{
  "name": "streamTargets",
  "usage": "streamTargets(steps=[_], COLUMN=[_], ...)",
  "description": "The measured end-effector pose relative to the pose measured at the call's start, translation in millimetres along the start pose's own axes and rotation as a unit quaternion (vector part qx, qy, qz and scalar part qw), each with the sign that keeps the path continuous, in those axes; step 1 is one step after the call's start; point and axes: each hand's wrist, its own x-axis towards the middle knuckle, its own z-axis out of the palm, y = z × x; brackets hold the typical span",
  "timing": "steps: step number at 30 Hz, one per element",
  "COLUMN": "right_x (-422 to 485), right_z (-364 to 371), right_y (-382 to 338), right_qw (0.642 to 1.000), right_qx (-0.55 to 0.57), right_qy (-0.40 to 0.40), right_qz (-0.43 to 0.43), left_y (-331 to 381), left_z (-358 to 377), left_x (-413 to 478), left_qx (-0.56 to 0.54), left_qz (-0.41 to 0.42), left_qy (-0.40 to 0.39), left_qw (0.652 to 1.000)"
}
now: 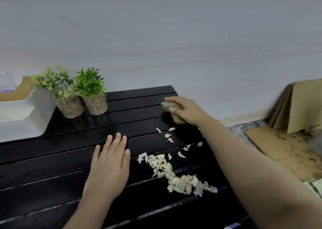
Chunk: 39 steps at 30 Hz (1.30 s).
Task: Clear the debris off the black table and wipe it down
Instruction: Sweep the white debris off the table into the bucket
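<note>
A black slatted table (52, 159) fills the lower half of the view. Pale torn scraps of debris (174, 173) lie in a loose heap on its right part, with a few stray bits trailing up toward the far right corner. My right hand (187, 111) is closed around a crumpled greyish-green cloth (169, 105) and presses it on the table near that far right corner. My left hand (109, 162) lies flat on the table, palm down and fingers together, just left of the heap and holding nothing.
Two small potted plants (69, 96) (93, 93) in gravel-filled glass pots stand at the table's far left. A white plastic bin (24, 117) sits beside them at the left edge. Flattened cardboard (287, 141) lies on the floor to the right, against the wall.
</note>
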Motion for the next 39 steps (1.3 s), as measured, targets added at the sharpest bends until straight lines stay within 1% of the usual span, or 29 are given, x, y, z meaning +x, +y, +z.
streamTargets(steps=[2, 3, 4, 6, 7, 10, 12, 14, 15, 17, 18, 19, 21, 22, 24, 27, 29, 31, 32, 33, 34, 35, 36, 37, 39], right_x=[10, 11, 10, 2, -5, -36, -55, -62, -59, -43, -34, -26, -17, -17, -26, -52, -73, -86, -88, -87, -84, -79, -75, -72, -72], right_z=[16, 22, 26, 28, 27, 29, 28, 15, 5, -12, -16, -17, -6, 2, 13, 20, 18, 6, -4, -15, -24, -31, -33, -30, -14], right_y=[6, 7, 6, 1, -3, -17, -23, -27, -28, -24, -21, -17, -9, -7, -11, -21, -25, -27, -27, -25, -21, -16, -11, -5, 5], right_qw=[0.991, 0.986, 0.984, 0.991, 0.993, 0.98, 0.965, 0.961, 0.965, 0.976, 0.982, 0.99, 0.988, 0.985, 0.982, 0.965, 0.957, 0.956, 0.96, 0.967, 0.974, 0.98, 0.987, 0.993, 0.996], right_qx=[-0.125, -0.16, -0.169, -0.133, -0.108, -0.09, -0.066, -0.004, 0.043, 0.127, 0.117, 0.055, -0.086, -0.117, -0.125, -0.117, -0.087, -0.024, 0.019, 0.065, 0.104, 0.12, 0.105, 0.062, -0.035], right_qy=[-0.008, -0.008, -0.005, -0.005, -0.019, -0.112, -0.185, -0.219, -0.213, -0.163, -0.138, -0.122, -0.113, -0.106, -0.103, -0.174, -0.229, -0.259, -0.251, -0.226, -0.187, -0.147, -0.114, -0.093, -0.079], right_qz=[0.04, 0.053, 0.05, 0.003, -0.031, -0.138, -0.176, -0.17, -0.144, -0.073, -0.051, -0.045, -0.057, -0.064, -0.095, -0.156, -0.157, -0.139, -0.123, -0.101, -0.076, -0.052, -0.034, -0.021, -0.018], left_y=[0, 0, 0, 1, 1, 1, 1, 1, 1, 0, 0, 0, 0, 1, 0, -1, -1, -1, -1, -2, -2, -2, -2, -2, -1], left_z=[-1, -1, -1, -2, -2, -2, -2, -2, -2, -2, -2, -2, -2, -2, -1, 0, 1, 1, 1, 1, 1, 1, 1, 1, 0], left_x=[0, 0, 0, -1, -1, -1, 0, 0, 0, 1, 0, 0, 0, 0, 1, 2, 2, 2, 3, 4, 4, 4, 4, 4, 4], left_qx=[-0.002, -0.002, -0.003, -0.003, -0.004, -0.008, -0.006, -0.005, -0.005, -0.004, -0.003, -0.004, -0.004, -0.004, -0.002, -0.001, 0.0, 0.005, 0.008, 0.009, 0.01, 0.011, 0.012, 0.011, 0.01], left_qz=[0.0, -0.001, -0.001, -0.001, -0.001, -0.003, -0.002, -0.001, -0.001, 0.0, 0.0, 0.001, 0.001, 0.001, 0.001, 0.001, 0.0, 0.0, 0.001, 0.002, 0.003, 0.003, 0.003, 0.004, 0.003], left_qy=[-0.004, -0.004, -0.002, -0.002, -0.003, -0.004, -0.004, -0.003, -0.003, -0.004, -0.004, -0.005, -0.005, -0.005, -0.006, -0.003, -0.003, -0.004, -0.005, -0.006, -0.007, -0.008, -0.009, -0.01, -0.015], left_qw=[1.0, 1.0, 1.0, 1.0, 1.0, 1.0, 1.0, 1.0, 1.0, 1.0, 1.0, 1.0, 1.0, 1.0, 1.0, 1.0, 1.0, 1.0, 1.0, 1.0, 1.0, 1.0, 1.0, 1.0, 1.0])
